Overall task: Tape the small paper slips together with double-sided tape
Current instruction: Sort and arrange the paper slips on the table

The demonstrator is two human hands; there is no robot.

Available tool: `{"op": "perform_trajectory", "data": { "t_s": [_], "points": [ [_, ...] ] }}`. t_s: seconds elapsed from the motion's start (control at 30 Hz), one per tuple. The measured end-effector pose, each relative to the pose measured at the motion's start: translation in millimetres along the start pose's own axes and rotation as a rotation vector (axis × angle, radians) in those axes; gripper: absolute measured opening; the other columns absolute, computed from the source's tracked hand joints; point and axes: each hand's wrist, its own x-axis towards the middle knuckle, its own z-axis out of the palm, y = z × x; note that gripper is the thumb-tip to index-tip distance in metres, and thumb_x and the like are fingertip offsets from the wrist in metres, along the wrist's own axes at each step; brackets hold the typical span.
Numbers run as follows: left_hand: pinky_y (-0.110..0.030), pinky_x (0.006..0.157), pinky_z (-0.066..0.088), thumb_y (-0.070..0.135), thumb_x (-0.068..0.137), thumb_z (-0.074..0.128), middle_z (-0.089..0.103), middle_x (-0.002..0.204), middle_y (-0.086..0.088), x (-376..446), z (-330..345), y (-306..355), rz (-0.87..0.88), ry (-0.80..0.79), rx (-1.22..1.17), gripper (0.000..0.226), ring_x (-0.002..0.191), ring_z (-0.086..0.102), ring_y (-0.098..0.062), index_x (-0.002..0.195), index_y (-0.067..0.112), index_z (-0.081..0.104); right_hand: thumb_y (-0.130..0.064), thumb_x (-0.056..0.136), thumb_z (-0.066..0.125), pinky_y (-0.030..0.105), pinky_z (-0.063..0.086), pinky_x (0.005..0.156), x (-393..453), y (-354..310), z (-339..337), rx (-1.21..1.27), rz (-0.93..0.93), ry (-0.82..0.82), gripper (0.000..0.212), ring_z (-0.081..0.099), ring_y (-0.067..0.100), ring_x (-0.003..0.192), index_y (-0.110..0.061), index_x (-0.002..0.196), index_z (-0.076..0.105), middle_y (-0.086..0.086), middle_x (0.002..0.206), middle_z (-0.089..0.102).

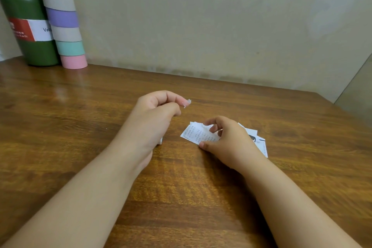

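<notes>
Several small white paper slips with printed text lie on the wooden table, partly stacked under my right hand. That hand grips the top slip, thumb on its near edge and curled fingers on its far edge. More slips stick out to the right of the hand. My left hand hovers to the left of the slips, fingers curled, with a tiny scrap of tape clinging to its index fingertip. A small white object peeks out below the left wrist, mostly hidden.
A green vacuum flask and a tall stack of pastel rolls stand at the table's back left corner against the beige wall. The table's right edge runs diagonally at the far right.
</notes>
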Motion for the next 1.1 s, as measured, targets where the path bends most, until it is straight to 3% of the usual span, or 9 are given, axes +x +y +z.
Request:
{"op": "perform_trajectory", "data": {
  "t_s": [0.17, 0.27, 0.4, 0.43, 0.47, 0.5, 0.6, 0.93, 1.1],
  "points": [
    [-0.041, 0.092, 0.040, 0.000, 0.081, 0.053, 0.071, 0.087, 0.021, 0, 0, 1, 0.001, -0.003, 0.005, 0.029, 0.076, 0.051, -0.007, 0.071, 0.021, 0.070, -0.021, 0.079, 0.075, 0.018, 0.033, 0.070, -2, 0, -1, 0.009, -0.097, 0.050, 0.048, 0.047, 0.005, 0.098, -0.035, 0.120, 0.053, -0.014, 0.108, 0.046],
    [-0.048, 0.100, 0.039, 0.001, 0.082, 0.053, 0.071, 0.088, 0.020, 0, 0, 2, 0.002, 0.007, 0.013, 0.028, 0.104, 0.056, -0.027, 0.073, 0.020, 0.071, -0.019, 0.080, 0.074, 0.017, 0.039, 0.075, -3, -2, -4, 0.053, -0.103, 0.094, 0.045, 0.051, 0.006, 0.099, -0.035, 0.118, 0.055, -0.015, 0.108, 0.048],
    [-0.041, 0.087, 0.040, 0.001, 0.081, 0.052, 0.071, 0.085, 0.022, 1, -3, 2, -0.001, -0.004, -0.006, 0.028, 0.081, 0.039, -0.007, 0.072, 0.020, 0.071, -0.027, 0.084, 0.072, 0.016, 0.044, 0.057, -7, -7, -21, 0.194, -0.052, 0.042, 0.007, 0.063, 0.009, 0.074, -0.025, 0.084, 0.065, -0.006, 0.088, 0.068],
    [-0.041, 0.089, 0.040, 0.001, 0.081, 0.052, 0.071, 0.085, 0.022, 1, -3, 2, -0.001, -0.004, -0.007, 0.028, 0.083, 0.052, -0.015, 0.073, 0.020, 0.071, -0.030, 0.086, 0.069, 0.018, 0.045, 0.058, -9, -8, -24, 0.205, -0.056, -0.009, 0.010, 0.064, 0.011, 0.070, -0.022, 0.080, 0.067, -0.002, 0.083, 0.070],
    [-0.042, 0.089, 0.040, 0.001, 0.082, 0.052, 0.071, 0.085, 0.022, 2, -3, 1, 0.000, -0.002, -0.010, 0.027, 0.114, 0.051, -0.015, 0.074, 0.019, 0.071, -0.034, 0.087, 0.066, 0.021, 0.046, 0.061, -11, -9, -27, 0.190, -0.054, -0.071, 0.017, 0.063, 0.011, 0.067, -0.019, 0.079, 0.069, -0.001, 0.079, 0.071],
    [-0.041, 0.088, 0.041, 0.001, 0.082, 0.052, 0.071, 0.085, 0.022, 2, -3, 2, 0.001, -0.001, -0.009, 0.027, 0.082, 0.053, -0.016, 0.075, 0.019, 0.071, -0.037, 0.088, 0.064, 0.021, 0.045, 0.060, -12, -10, -29, 0.156, -0.057, -0.132, 0.023, 0.060, 0.009, 0.062, -0.018, 0.077, 0.069, -0.001, 0.073, 0.069],
    [-0.036, 0.084, 0.038, 0.001, 0.081, 0.052, 0.071, 0.086, 0.023, 2, -3, 1, 0.021, -0.015, -0.004, 0.028, 0.073, 0.046, -0.005, 0.073, 0.020, 0.070, -0.043, 0.086, 0.064, 0.012, 0.033, 0.046, -15, -12, -25, 0.018, -0.082, -0.239, 0.031, 0.044, 0.004, 0.050, -0.018, 0.068, 0.064, -0.008, 0.059, 0.052],
    [-0.034, 0.075, 0.041, -0.002, 0.079, 0.048, 0.070, 0.085, 0.023, 0, -3, 1, 0.037, -0.074, 0.042, 0.032, 0.093, 0.053, -0.009, 0.072, 0.020, 0.070, -0.040, 0.073, 0.078, 0.012, 0.033, 0.060, -13, -8, -11, -0.214, -0.194, -0.093, 0.030, 0.048, -0.001, 0.076, -0.032, 0.093, 0.058, -0.016, 0.089, 0.049],
    [-0.031, 0.072, 0.038, -0.003, 0.077, 0.049, 0.070, 0.080, 0.016, 0, -2, 0, 0.069, -0.117, 0.059, 0.032, 0.080, 0.051, -0.008, 0.068, 0.019, 0.069, -0.022, 0.090, 0.061, 0.009, 0.044, 0.076, -20, -25, -13, 0.255, -0.403, 0.151, 0.022, 0.058, -0.003, 0.089, -0.028, 0.111, 0.062, -0.017, 0.094, 0.063]
  ]
}}
